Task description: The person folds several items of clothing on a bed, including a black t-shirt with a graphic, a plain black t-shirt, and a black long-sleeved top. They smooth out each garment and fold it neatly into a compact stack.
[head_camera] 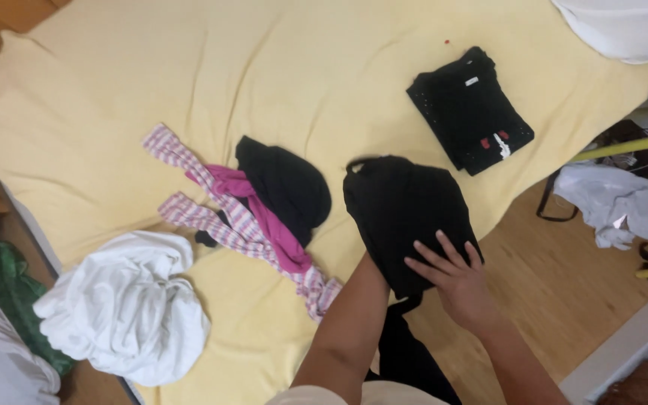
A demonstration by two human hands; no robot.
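Folding a black garment (406, 210) at the yellow sheet's (114, 90) near edge | right hand (455, 281) flat on it, fingers spread | left hand hidden beneath, state unclear | done: one folded black top (468, 111) | left, by the look: striped-pink tangle (241, 217), white heap (125, 307)

Single view, worn on the head, looking steeply down from above the bed edge. Close range: forearms enter from the bottom edge, right hand (459, 281) low centre-right. Yellow sheet (114, 90) fills most of the frame, far side toward the top. Wood floor (564, 277) shows lower right. No second view to overlap.
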